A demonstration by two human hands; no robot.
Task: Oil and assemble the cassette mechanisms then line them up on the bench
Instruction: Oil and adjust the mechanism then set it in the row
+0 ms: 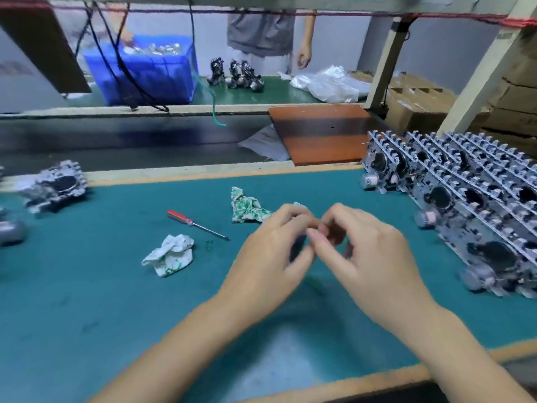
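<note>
Many cassette mechanisms stand lined up on the tabletop; a few wait. Both hands pinch something tiny and blurry.

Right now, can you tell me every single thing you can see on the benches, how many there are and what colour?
Cassette mechanisms, lined up: too many to count, silver and black, right side of the green bench.
Cassette mechanism, lone: one, silver and black, far left, blurred.
Screwdriver: one, red handle, middle of the bench.
Crumpled rags: two, white with green print, one near the screwdriver, one beyond the hands.
Wooden board: one, reddish brown, behind the bench.
Blue bin: one, full of shiny parts, far bench.
Mechanisms on far bench: about three.
Plastic bags: clear-white, far bench.
Another person: grey top, standing behind.
Left hand and right hand: fingertips meeting over something small, too blurred to name.
</note>
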